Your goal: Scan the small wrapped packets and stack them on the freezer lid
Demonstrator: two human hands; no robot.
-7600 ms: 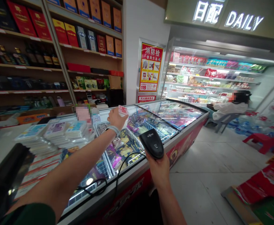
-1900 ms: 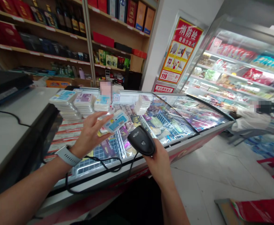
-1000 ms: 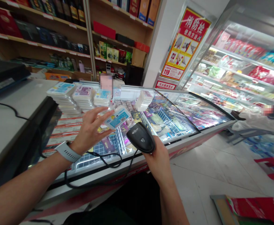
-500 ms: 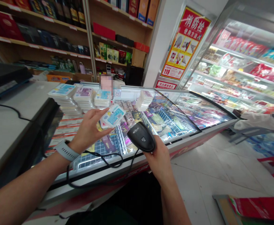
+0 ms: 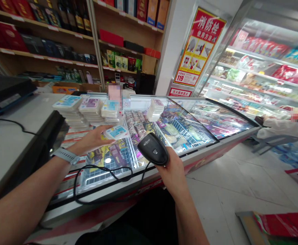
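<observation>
My left hand (image 5: 94,139), with a light grey watch band at its wrist, grips a flat white plastic pack (image 5: 117,132) with a blue label by its left side, above the glass freezer top. In my right hand (image 5: 173,172) is a black barcode scanner (image 5: 152,149), its head pointing up and left. A black cable (image 5: 105,166) runs from the scanner and loops over the freezer edge. Similar packs are piled behind my left hand: a blue-labelled stack (image 5: 68,102), a purple-labelled stack (image 5: 90,105) and another stack (image 5: 110,115). One more stack (image 5: 155,110) stands farther right.
Under the glass of the chest freezer (image 5: 205,146) lie wire baskets (image 5: 108,173) of wrapped goods. A counter (image 5: 18,132) with a black device (image 5: 7,92) is at left. Shelves stand behind, a lit display fridge (image 5: 266,78) at right. Near it sits a person (image 5: 286,124).
My left hand has lowered the pack and tipped it flatter, moving slightly left. My right hand and the scanner have stayed nearly in place.
</observation>
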